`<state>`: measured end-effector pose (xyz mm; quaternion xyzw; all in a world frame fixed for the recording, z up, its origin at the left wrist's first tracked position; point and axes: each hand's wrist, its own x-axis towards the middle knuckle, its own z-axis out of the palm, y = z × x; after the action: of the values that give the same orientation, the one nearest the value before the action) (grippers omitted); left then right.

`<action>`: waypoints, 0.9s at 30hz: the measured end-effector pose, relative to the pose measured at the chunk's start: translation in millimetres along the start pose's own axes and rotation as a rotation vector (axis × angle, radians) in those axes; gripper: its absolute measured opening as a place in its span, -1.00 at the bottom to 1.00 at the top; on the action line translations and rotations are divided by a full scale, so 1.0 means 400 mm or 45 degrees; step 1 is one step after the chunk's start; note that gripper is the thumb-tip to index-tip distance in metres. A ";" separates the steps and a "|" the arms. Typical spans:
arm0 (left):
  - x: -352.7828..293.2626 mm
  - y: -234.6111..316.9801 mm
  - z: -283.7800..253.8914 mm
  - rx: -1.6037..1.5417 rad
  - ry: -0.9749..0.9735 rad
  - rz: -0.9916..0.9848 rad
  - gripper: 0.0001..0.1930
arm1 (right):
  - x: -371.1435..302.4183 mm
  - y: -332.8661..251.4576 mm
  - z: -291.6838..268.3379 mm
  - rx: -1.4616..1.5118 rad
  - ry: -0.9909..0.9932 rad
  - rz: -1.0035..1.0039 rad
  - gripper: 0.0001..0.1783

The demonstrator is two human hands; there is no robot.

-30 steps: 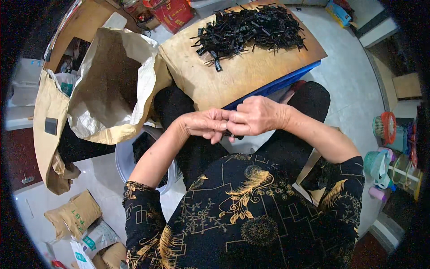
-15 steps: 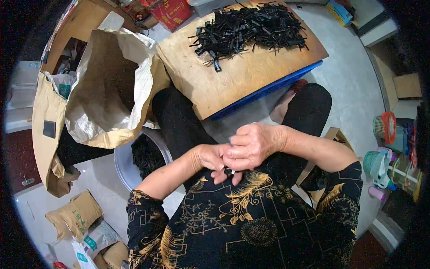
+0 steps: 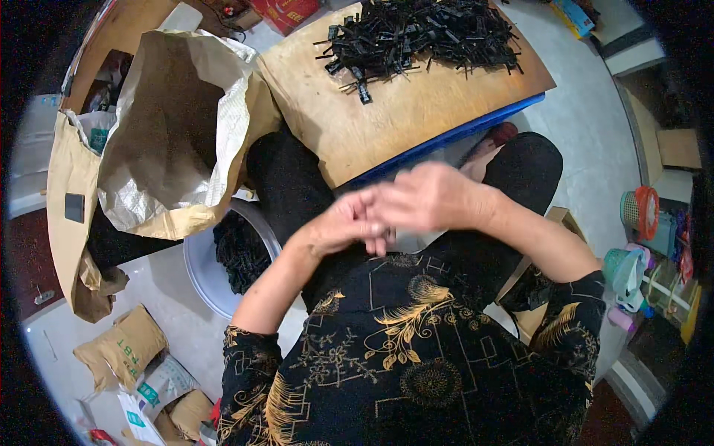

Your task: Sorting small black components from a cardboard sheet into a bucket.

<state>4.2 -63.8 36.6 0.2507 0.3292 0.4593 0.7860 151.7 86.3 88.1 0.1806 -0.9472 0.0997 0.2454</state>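
Above my lap, my left hand (image 3: pixel 349 221) and my right hand (image 3: pixel 431 197) meet at the fingers. The left one is turned partly palm up, its fingers curled inward and closed. Over its fingertips lies the right hand, fingers bent and closed, blurred by motion. Whatever sits between them is hidden. Beyond my knees, a heap of small black plastic parts with thin stems (image 3: pixel 424 37) covers the far part of a wooden board (image 3: pixel 312 111). Below and left of it, a white tub (image 3: pixel 195 264) holds more black pieces (image 3: pixel 242 256).
A large open paper sack (image 3: pixel 242 137) with a pale lining stands at my left knee. Under the board shows a blue crate (image 3: pixel 454 137). Filled bags (image 3: pixel 123 348) lie at lower left. Baskets (image 3: pixel 639 208) stand at the right, and a cardboard box (image 3: pixel 532 320) is beside my right thigh.
Both hands have risen away from my belly toward the board. A small black and white piece seen at the fingertips before is now out of sight. The view has shifted slightly.
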 end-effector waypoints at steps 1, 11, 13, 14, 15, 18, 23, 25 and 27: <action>0.017 0.025 -0.007 0.151 0.092 0.042 -0.59 | -0.018 0.020 0.009 -0.032 -0.097 0.175 -0.82; 0.179 0.127 -0.051 0.312 0.493 0.379 -0.53 | -0.034 0.102 0.118 1.487 0.566 1.489 -0.65; 0.203 0.138 -0.046 0.477 0.562 0.442 -0.55 | -0.050 0.122 0.110 1.594 0.498 1.526 -0.65; 0.212 0.145 -0.043 0.476 0.553 0.442 -0.55 | -0.056 0.131 0.106 1.709 0.427 1.560 -0.64; 0.220 0.151 -0.039 0.473 0.589 0.454 -0.58 | -0.056 0.135 0.106 1.701 0.430 1.566 -0.64; 0.239 0.154 -0.052 0.491 0.652 0.473 -0.60 | -0.043 0.140 0.111 1.638 0.439 1.540 -0.53; 0.250 0.145 -0.062 0.548 0.737 0.433 -0.64 | -0.034 0.146 0.134 1.605 0.486 1.621 -0.56; 0.255 0.130 -0.070 0.629 0.774 0.493 -0.66 | -0.032 0.148 0.142 1.630 0.493 1.622 -0.57; 0.256 0.130 -0.064 0.678 0.800 0.480 -0.66 | -0.029 0.152 0.152 1.657 0.502 1.623 -0.58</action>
<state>-6.7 53.0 26.4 0.3483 0.6070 0.5476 0.4587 111.3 128.4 23.8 -0.2916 -0.5663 0.7559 0.1511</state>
